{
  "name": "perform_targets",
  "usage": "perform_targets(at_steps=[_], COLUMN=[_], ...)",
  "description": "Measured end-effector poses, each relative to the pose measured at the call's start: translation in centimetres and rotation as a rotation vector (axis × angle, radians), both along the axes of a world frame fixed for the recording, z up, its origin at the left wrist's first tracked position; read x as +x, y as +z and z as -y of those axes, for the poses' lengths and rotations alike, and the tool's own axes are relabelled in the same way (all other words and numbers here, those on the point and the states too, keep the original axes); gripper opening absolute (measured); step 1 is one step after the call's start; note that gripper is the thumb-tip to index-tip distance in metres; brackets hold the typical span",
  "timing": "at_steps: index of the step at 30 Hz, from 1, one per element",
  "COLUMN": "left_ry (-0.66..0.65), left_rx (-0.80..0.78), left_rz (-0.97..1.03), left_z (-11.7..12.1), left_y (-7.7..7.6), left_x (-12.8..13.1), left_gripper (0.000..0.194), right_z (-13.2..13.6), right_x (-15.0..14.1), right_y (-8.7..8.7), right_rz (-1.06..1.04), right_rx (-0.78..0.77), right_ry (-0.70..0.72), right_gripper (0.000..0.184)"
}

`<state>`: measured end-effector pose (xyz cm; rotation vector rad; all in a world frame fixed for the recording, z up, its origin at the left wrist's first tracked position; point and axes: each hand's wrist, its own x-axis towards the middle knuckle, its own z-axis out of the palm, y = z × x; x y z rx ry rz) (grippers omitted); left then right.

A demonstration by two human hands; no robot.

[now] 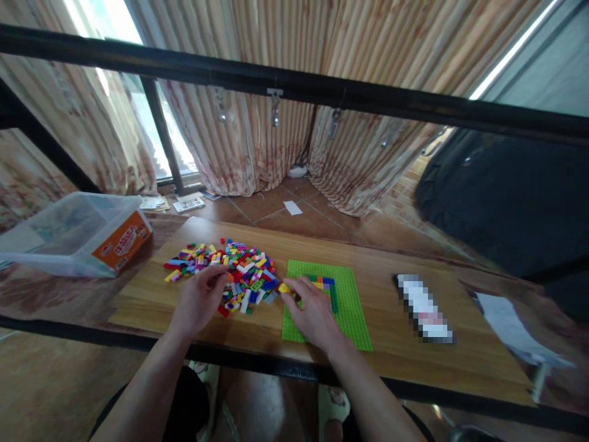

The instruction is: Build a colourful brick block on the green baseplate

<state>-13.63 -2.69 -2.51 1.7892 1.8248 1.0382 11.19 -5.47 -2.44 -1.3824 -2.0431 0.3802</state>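
Note:
A loose heap of small coloured building bricks lies on the wooden tabletop. At its near left side is my left hand, fingers curled in over the bricks; whatever they pinch is too small to make out. My right hand holds a yellow building brick between thumb and fingers, at the left edge of a green baseplate. Joined bricks in blue, green, orange and other colours form part of an outline on the plate. My right hand covers some of that outline.
A clear plastic bin with an orange label stands to the left. On the right of the wooden board lies a pixelated phone-shaped object, with white papers beyond it. A black metal bar crosses ahead, before curtains.

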Motion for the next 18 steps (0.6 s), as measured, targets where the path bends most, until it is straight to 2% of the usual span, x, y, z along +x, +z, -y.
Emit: perform_targets(at_steps=[4, 9, 11, 14, 18], left_ry=[-0.110, -0.389, -0.438, -0.470, -0.471], left_rx=[0.038, 0.019, 0.011, -0.025, -0.051], left_rz=[-0.026, -0.070, -0.083, -0.122, -0.128], left_z=[-0.2, -0.5, -0.3, 0.6, 2.3], left_y=[2.2, 5.3, 5.6, 5.2, 4.4], left_x=[2.8, 6.7, 7.5, 8.0, 8.7], left_gripper=[0.030, 0.027, 0.027, 0.027, 0.024], right_z=[-0.8, -1.6, -1.7, -1.7, -1.4], right_x=[2.5, 5.4, 6.0, 6.0, 4.5], right_y=[0.6, 1.1, 1.3, 1.5, 1.7], right_rz=[-0.114, -0.315, -0.409, -0.510, -0.544], right_rx=[0.025, 0.059, 0.062, 0.044, -0.002], right_ry=[-0.128, -0.289, -0.342, -0.401, -0.361], right_gripper=[0.027, 0.028, 0.028, 0.026, 0.024])
